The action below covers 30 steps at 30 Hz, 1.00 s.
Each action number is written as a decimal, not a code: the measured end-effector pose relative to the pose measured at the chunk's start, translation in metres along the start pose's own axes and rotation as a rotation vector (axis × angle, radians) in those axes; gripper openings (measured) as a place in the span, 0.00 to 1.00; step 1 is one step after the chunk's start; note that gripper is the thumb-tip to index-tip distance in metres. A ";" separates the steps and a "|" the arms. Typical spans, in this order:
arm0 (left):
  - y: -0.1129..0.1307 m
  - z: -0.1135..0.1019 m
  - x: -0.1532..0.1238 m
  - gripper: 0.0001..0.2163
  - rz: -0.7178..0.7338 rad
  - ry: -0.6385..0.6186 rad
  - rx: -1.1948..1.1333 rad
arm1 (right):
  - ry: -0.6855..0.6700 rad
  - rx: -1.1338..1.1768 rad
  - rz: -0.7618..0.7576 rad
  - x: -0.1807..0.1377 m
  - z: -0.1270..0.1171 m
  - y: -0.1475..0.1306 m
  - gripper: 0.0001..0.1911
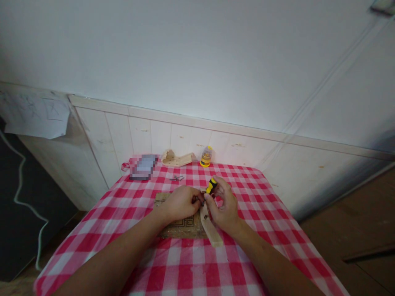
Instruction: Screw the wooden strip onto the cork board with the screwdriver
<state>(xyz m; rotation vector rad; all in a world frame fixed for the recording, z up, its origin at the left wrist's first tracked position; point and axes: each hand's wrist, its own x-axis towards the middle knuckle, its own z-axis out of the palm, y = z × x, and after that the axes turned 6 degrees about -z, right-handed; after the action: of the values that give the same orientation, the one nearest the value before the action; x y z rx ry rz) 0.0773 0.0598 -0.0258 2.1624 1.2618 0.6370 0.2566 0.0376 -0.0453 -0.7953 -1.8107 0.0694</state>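
A short yellow and black screwdriver (211,186) is gripped in the fingers of my right hand (226,204), tilted over a pale wooden strip (212,231). The strip has dark holes or fittings in it and lies partly across a brown board (182,232) with black line patterns. My left hand (182,203) is closed in a pinch at the strip's far end, close to the screwdriver's lower end. What its fingertips hold is too small and too covered to make out.
Several screws (177,178) lie on the red and white checked tablecloth (197,271) beyond my hands. Against the wall stand a joined wooden piece (179,159) and a yellow-capped container (205,157). A blurred flat device (143,167) lies at the back left.
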 end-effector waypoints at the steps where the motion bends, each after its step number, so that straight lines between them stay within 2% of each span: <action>1: 0.000 0.000 0.000 0.09 -0.001 0.000 0.008 | 0.013 0.000 0.003 0.000 0.001 0.001 0.28; 5: 0.001 -0.002 0.001 0.09 -0.006 0.006 0.037 | 0.055 -0.011 -0.004 0.001 0.003 0.001 0.29; 10: 0.003 -0.004 0.002 0.09 -0.006 -0.003 0.061 | 0.026 -0.061 -0.045 0.001 0.001 -0.004 0.30; 18: 0.001 -0.006 0.001 0.09 -0.002 0.003 0.111 | -0.020 0.079 0.016 0.000 -0.001 0.000 0.29; 30: 0.002 -0.005 0.000 0.10 0.000 0.014 0.106 | 0.008 -0.053 -0.003 0.003 0.000 -0.002 0.27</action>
<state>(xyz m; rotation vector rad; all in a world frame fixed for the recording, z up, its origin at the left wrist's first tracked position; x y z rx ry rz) 0.0749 0.0607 -0.0207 2.2470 1.3305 0.5983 0.2549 0.0375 -0.0416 -0.8294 -1.8122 0.0161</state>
